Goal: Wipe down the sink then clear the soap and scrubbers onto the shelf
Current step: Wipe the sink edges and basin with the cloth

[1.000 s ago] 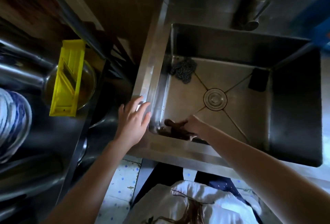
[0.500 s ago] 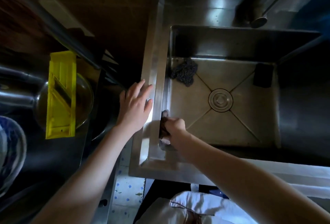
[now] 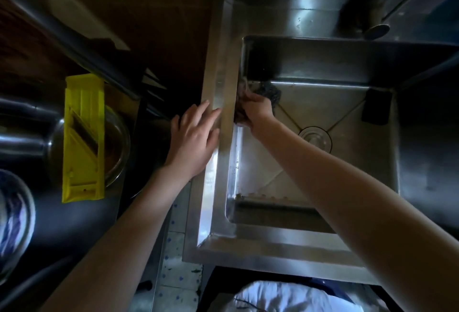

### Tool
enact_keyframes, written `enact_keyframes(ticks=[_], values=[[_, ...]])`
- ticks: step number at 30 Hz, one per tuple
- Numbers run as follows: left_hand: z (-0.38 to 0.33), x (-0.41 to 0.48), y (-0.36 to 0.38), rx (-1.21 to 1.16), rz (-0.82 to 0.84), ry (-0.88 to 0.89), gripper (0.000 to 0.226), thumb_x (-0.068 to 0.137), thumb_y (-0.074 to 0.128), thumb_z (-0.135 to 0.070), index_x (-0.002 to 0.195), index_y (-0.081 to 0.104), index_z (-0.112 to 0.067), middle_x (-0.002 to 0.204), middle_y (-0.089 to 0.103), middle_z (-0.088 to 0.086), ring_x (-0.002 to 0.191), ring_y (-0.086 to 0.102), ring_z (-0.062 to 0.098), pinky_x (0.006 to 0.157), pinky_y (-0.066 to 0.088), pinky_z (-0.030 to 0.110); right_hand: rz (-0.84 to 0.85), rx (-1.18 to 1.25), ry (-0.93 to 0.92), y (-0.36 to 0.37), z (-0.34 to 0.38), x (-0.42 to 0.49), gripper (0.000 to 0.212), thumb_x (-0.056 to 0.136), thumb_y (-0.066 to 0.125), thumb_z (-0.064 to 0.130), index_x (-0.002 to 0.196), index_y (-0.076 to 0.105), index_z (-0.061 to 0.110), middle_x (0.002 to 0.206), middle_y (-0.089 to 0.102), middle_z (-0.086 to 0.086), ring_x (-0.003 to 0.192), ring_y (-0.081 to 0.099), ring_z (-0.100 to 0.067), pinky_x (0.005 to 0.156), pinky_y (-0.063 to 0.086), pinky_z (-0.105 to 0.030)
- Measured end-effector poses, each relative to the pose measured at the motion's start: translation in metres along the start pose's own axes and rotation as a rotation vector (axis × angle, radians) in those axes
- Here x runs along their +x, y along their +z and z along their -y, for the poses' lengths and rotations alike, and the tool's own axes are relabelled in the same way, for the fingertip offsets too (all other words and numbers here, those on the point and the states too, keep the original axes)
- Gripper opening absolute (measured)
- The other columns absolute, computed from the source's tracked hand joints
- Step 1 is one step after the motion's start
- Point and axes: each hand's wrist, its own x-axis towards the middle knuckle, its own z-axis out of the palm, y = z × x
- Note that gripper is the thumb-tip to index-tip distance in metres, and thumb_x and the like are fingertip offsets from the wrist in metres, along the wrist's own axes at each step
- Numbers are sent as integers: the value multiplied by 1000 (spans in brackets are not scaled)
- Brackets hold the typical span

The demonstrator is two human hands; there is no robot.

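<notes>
A square steel sink [image 3: 218,182] fills the right half of the view, with a round drain [image 3: 315,137] in its floor. My right hand [image 3: 255,110] is inside it, shut on a dark brown cloth [image 3: 239,113] pressed against the left inner wall near the far corner. A dark wire scrubber [image 3: 274,91] lies in that far left corner, partly hidden behind my hand. A black sponge block [image 3: 376,106] leans at the far right of the floor. My left hand [image 3: 193,137] rests flat and open on the sink's left rim.
The faucet spout [image 3: 375,29] hangs over the sink's back edge. Left of the sink stand a yellow slicer [image 3: 83,137] laid across a glass bowl [image 3: 119,142], steel pots [image 3: 22,128] and a blue-patterned dish [image 3: 12,207]. Tiled floor [image 3: 178,262] shows below.
My right hand has slid the cloth from the sink's near left corner along the left wall to the far corner, beside the wire scrubber. My left hand stayed on the rim.
</notes>
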Motion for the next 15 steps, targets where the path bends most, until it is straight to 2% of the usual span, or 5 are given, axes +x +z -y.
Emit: enact_keyframes(ticks=[3, 6, 10, 14, 15], values=[[-5, 2, 3, 11, 5, -26, 40, 92, 49, -24, 131, 49, -18, 146, 36, 9, 133, 33, 31, 106, 24, 53, 22, -68, 83, -9, -44, -13, 26, 90, 56, 3, 116, 61, 2, 95, 66, -23, 63, 63, -28, 57, 57, -39], [-7, 4, 4, 18, -1, -31, 39, 92, 50, -23, 130, 50, -17, 145, 38, 9, 131, 35, 31, 104, 26, 51, 6, -175, 271, -20, -108, -37, 27, 91, 58, 11, 114, 57, -5, 105, 66, -26, 78, 67, -32, 56, 58, -38], [-9, 5, 5, 4, -23, -26, 37, 90, 54, -20, 126, 52, -15, 141, 41, 11, 128, 39, 32, 100, 28, 52, 31, -272, 347, -27, -162, -69, 21, 92, 51, 6, 103, 68, 0, 75, 66, -13, 62, 64, -28, 44, 52, -26], [-9, 8, 5, 29, -8, -44, 38, 90, 53, -21, 127, 51, -16, 143, 40, 10, 129, 38, 31, 101, 29, 51, -2, -246, 327, -20, -133, -52, 17, 90, 57, 7, 100, 69, -1, 89, 69, -18, 85, 69, -34, 73, 59, -44], [-9, 10, 5, 32, -8, -49, 38, 90, 53, -21, 128, 51, -16, 143, 40, 10, 129, 38, 31, 101, 29, 51, -20, -209, 318, -17, -117, -43, 16, 90, 58, 9, 95, 68, -2, 85, 67, -18, 79, 69, -33, 68, 59, -44]])
